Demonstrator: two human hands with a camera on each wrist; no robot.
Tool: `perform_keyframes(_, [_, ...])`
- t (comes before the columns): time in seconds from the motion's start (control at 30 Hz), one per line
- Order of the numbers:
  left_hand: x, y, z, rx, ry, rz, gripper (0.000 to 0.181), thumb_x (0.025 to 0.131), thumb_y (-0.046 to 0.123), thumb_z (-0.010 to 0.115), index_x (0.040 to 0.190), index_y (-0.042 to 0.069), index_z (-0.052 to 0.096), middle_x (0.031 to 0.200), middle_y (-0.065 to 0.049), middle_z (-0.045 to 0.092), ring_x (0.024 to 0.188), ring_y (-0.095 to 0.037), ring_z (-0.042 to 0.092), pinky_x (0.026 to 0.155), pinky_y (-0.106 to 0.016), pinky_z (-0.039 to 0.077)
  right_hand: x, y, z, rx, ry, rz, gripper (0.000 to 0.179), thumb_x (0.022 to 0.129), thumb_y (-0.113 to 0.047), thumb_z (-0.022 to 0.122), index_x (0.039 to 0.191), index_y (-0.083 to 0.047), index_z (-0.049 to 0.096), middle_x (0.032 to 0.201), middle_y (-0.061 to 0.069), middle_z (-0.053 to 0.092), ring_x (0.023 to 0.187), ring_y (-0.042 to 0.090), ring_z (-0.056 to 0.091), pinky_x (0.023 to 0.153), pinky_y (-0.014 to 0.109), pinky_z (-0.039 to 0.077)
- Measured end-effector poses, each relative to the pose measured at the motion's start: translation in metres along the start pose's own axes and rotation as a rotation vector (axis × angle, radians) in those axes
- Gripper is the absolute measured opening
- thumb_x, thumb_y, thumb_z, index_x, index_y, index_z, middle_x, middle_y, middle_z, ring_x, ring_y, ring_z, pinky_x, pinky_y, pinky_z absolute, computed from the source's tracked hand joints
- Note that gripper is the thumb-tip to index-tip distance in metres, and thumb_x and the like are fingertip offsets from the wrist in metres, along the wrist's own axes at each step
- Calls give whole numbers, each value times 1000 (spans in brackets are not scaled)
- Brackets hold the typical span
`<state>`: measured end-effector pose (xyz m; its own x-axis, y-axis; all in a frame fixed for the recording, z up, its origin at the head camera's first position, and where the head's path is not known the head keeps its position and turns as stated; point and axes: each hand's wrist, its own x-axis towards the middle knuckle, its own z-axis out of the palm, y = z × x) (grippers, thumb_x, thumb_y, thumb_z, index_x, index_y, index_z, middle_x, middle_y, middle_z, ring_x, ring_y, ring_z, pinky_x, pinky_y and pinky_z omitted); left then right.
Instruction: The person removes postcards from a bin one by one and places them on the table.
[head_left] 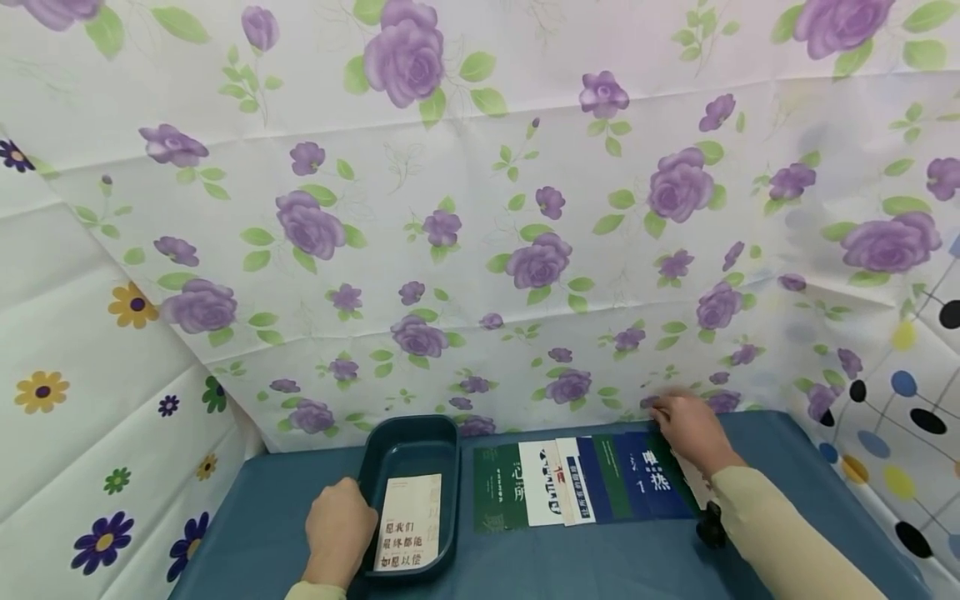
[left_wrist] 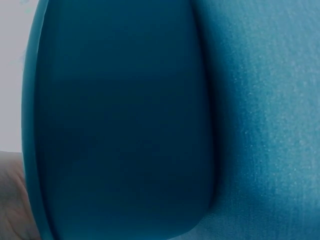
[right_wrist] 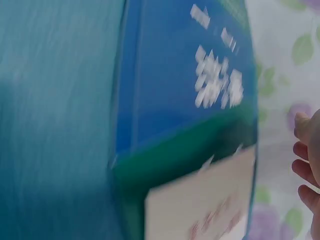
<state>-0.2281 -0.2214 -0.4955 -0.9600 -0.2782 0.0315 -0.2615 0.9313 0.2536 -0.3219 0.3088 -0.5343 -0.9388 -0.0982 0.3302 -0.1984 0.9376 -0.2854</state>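
Note:
My left hand (head_left: 339,529) grips the left rim of a dark teal tray (head_left: 452,500); in the left wrist view the side of the tray (left_wrist: 122,120) fills much of the picture. Inside the tray lies a cream card (head_left: 411,512) with dark Chinese characters. My right hand (head_left: 693,429) is over the far right end of a row of overlapping cards, its fingers (right_wrist: 302,172) loosely bent with nothing between them. Beneath and beside that hand, a cream card with red writing (right_wrist: 202,200) overlaps a green card (right_wrist: 150,175), which overlaps a blue card (right_wrist: 185,75).
Farther left in the row are a green card (head_left: 497,487) and a white card (head_left: 542,483), among several others. They lie on a blue-covered table (head_left: 570,562). A flowered cloth (head_left: 480,250) hangs behind, with patterned cloths at both sides.

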Motion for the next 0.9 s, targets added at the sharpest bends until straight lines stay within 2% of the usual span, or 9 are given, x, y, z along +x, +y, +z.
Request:
perform_keyframes(0.2, [-1, 1, -2, -7, -3, 13, 10, 73, 7, 67, 78, -2, 64, 69, -17, 64, 58, -31, 62, 47, -45, 45, 13, -45, -1, 10, 108, -111, 15, 86, -22, 66, 96, -12, 72, 98, 5, 67, 93, 24, 62, 79, 44, 49])
perform_keyframes(0.53, [-2, 1, -2, -13, -12, 10, 9, 74, 7, 66, 78, -2, 64, 67, -17, 63, 57, -30, 61, 46, -45, 45, 17, -129, -2, 56, 105, -271, 12, 87, -27, 65, 92, -21, 73, 82, -9, 66, 73, 6, 58, 65, 27, 49])
perform_keyframes(0.73, [-1, 0, 0, -23, -19, 8, 8, 74, 7, 66, 76, 0, 64, 66, -15, 63, 56, -29, 61, 46, -44, 44, 16, -164, 6, -24, 154, -452, 11, 86, -28, 65, 91, -23, 73, 85, -10, 68, 82, 7, 62, 72, 28, 52])
perform_keyframes(0.9, [-1, 0, -1, -23, -8, 11, 7, 74, 6, 66, 75, -1, 64, 66, -16, 63, 56, -30, 61, 46, -44, 44, 14, -193, 12, -12, 129, -542, 14, 90, -30, 61, 96, -24, 72, 90, -10, 67, 87, 6, 61, 75, 27, 51])
